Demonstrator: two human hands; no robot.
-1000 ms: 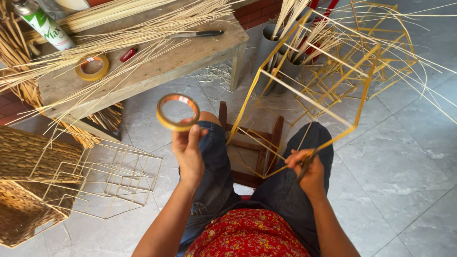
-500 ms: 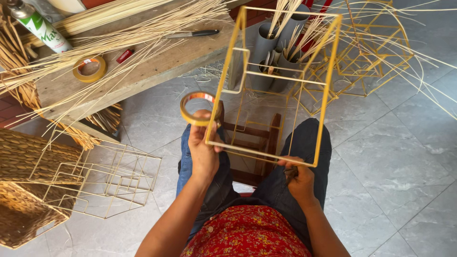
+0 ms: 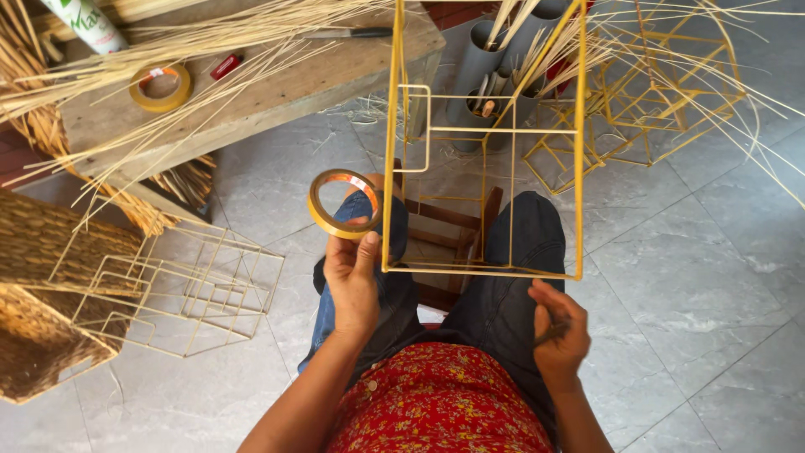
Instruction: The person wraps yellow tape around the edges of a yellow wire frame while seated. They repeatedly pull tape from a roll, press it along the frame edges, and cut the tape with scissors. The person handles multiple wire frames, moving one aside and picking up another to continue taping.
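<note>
1. Left hand grips a roll of yellow tape by its lower rim, thumb pressed on it; roll is raised above the left knee.
2. Yellow wire frame stands upright just right of the left hand, its bottom bar across both thighs.
3. Right hand is curled around a thin dark stick, just below the frame's lower right corner.
4. A second tape roll lies on the wooden table, up and left of the left hand.

Woven basket, grey pipes, workbench.
</note>
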